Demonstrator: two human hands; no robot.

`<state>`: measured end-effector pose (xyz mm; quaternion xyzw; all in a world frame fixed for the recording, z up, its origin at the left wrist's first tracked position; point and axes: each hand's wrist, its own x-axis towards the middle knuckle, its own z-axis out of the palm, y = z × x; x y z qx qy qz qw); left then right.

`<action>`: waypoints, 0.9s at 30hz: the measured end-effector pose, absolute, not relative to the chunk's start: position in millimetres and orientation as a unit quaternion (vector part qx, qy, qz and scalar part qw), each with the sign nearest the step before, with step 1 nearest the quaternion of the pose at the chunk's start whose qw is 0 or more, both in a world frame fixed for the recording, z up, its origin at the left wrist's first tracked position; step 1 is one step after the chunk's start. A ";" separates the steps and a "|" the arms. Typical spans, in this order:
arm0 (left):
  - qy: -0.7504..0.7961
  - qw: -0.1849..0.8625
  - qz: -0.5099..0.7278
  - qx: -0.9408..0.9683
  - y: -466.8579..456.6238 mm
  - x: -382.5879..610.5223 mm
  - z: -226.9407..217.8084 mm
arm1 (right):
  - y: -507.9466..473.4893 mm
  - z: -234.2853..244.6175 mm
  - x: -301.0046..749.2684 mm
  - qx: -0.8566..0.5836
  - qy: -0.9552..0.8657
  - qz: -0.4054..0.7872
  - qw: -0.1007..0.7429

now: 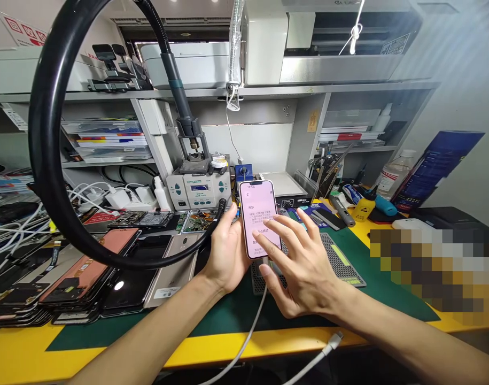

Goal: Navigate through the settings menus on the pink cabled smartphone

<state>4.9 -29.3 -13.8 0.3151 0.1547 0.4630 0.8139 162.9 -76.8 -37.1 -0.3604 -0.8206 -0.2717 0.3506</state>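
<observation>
A smartphone [257, 214] with a lit pinkish screen of text is propped upright in my left hand [226, 251], whose thumb lies along its left edge. Over the lower part of that screen spread the fingers of my right hand [298, 259]; several fingertips are on or just above the glass. Nothing is held in the right hand. From the phone's bottom end a white cable [254, 315] runs down past the table edge. Beneath both hands lies a grey perforated mat [340, 262] on the green work mat [396, 299].
Stacked phone parts [87, 262] fill the left side. A thick black hose [47, 133] loops in front, near my left hand. Behind stands a hot-air station [198, 187]. A loose white cable plug [332, 342] hangs at the front edge. A yellow bottle [364, 207] stands right.
</observation>
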 end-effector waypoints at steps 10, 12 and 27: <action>0.151 0.814 0.461 0.320 -29.1 4.1 -16.2 | -76.8 -37.5 162.5 -0.363 -0.820 -0.269 0.351; 0.148 0.814 0.461 0.321 -28.3 4.0 -17.1 | -76.5 -37.7 162.5 -0.363 -0.820 -0.268 0.351; 0.179 0.808 0.475 0.299 -34.3 6.6 -9.7 | -74.7 -38.1 161.3 -0.385 -0.824 -0.271 0.314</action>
